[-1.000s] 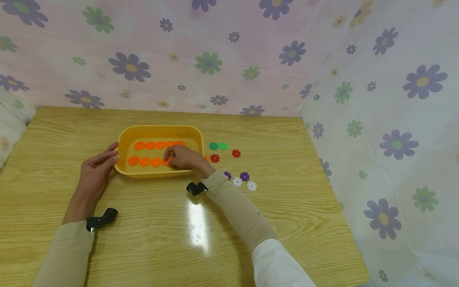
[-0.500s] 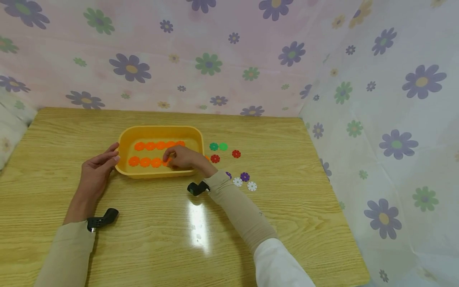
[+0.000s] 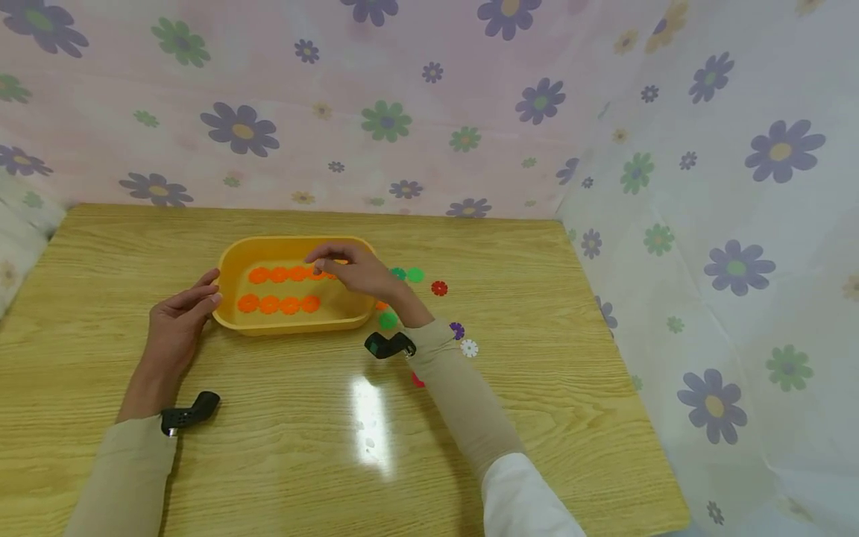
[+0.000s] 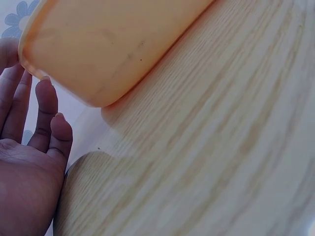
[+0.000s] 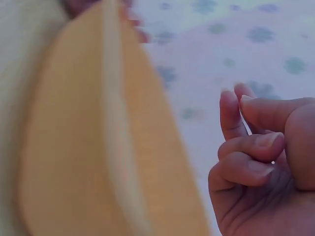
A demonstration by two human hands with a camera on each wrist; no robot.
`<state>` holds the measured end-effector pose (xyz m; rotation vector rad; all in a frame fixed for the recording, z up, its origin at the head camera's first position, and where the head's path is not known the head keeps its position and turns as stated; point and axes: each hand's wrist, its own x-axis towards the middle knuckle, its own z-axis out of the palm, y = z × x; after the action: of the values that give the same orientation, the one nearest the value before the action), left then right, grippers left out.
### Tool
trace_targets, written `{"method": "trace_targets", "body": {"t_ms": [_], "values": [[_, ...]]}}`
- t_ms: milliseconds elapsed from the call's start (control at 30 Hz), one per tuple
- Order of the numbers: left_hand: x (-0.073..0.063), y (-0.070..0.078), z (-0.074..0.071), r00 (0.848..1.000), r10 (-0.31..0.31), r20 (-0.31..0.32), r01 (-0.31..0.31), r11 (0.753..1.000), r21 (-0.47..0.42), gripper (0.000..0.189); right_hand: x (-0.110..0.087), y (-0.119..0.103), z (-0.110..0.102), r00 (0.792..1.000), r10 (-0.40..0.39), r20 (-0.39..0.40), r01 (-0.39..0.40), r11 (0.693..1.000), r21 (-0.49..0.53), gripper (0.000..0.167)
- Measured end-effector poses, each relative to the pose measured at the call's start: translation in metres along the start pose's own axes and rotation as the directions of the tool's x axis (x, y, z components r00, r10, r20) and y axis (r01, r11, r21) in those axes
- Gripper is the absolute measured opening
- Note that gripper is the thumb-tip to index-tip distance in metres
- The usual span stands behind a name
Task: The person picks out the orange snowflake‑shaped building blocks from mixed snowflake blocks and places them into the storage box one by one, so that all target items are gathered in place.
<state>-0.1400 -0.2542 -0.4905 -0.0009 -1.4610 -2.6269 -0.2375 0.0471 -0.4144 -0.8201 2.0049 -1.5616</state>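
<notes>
A yellow plastic basin stands on the wooden table in the head view. Inside it lie two rows of orange snowflake discs: an upper row, its right end partly covered by my hand, and a lower row. My left hand holds the basin's left rim with thumb and fingertips. Over the right half of the basin hovers my right hand, index finger and thumb above the upper row. In the right wrist view its thumb and index tips come close together, with no disc visible between them.
Right of the basin lie loose discs: a bright green one, a red one, a purple one and a white one. Another green disc and a pinkish-red one show beside the right arm. Flower-patterned sheeting borders the table.
My right hand has lifted off the lower row, leaving an orange disc at its right end, and moved back and right over the upper row. The left hand stays at the rim.
</notes>
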Motion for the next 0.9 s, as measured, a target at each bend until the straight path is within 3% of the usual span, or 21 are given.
{"method": "trace_targets", "body": {"t_ms": [100,200,333,433,600,767,900], "values": [[0.0,0.0,0.0,1.0,0.001,-0.001,-0.001,1.0,0.002,0.024,-0.009,-0.005,-0.016,0.99,-0.025,-0.136,0.034,0.997,0.064,0.026],[-0.001,0.0,0.0,1.0,0.0,0.0,0.0,1.0,-0.002,0.024,-0.018,-0.004,-0.029,0.957,-0.008,-0.29,0.023,0.999,0.047,0.024],[-0.001,0.0,0.0,1.0,-0.002,-0.003,0.002,1.0,-0.006,0.023,-0.031,0.011,-0.043,0.909,0.064,-0.412,-0.085,0.996,-0.032,0.024],[-0.001,0.0,0.001,1.0,0.0,-0.009,0.0,1.0,0.0,0.023,-0.04,0.029,-0.047,0.904,0.143,-0.403,-0.198,0.975,-0.099,0.023],[-0.001,0.001,0.002,1.0,-0.007,-0.013,0.007,1.0,0.003,0.022,-0.053,0.048,-0.046,0.926,0.246,-0.287,-0.321,0.913,-0.253,0.027],[-0.001,0.002,0.002,1.0,-0.006,-0.004,0.006,1.0,-0.015,0.023,-0.059,0.054,-0.037,0.927,0.272,-0.259,-0.35,0.876,-0.331,0.035],[-0.001,0.001,0.002,1.0,-0.007,0.0,0.007,1.0,-0.03,0.024,-0.059,0.058,-0.033,0.934,0.243,-0.262,-0.329,0.872,-0.362,0.035]]}}
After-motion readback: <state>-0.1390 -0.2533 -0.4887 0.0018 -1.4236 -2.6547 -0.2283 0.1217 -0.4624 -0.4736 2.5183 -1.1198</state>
